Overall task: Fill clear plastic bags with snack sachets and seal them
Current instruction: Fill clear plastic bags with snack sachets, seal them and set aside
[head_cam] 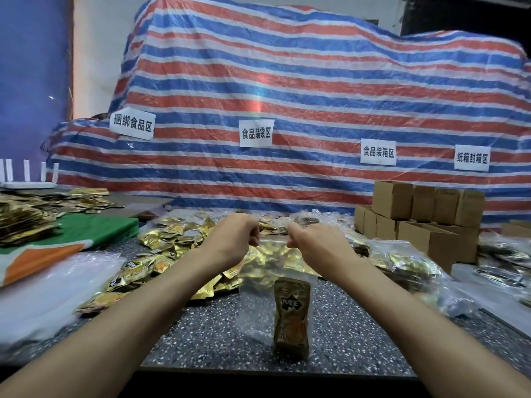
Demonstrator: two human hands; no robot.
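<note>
Pinching the mouth of the clear plastic bag [253, 311] at both ends with left hand [238, 235] and right hand [307, 241], both curled tight on the strip, likely to stretch it straight for sealing. Held upright over the speckled tabletop [201, 334], letting the single snack sachet [291, 317] hang at the bottom, toward 6 o'clock. Heaped within reach at 10 o'clock, loose gold sachets [172, 248]; at 3 o'clock filled bags [402, 262], at 2 o'clock cardboard boxes [416, 216]. Behind everything at 12 o'clock, a striped tarp [287, 90] bearing paper labels [255, 133]; at 9 o'clock, green and orange cloth [86, 234].
</note>
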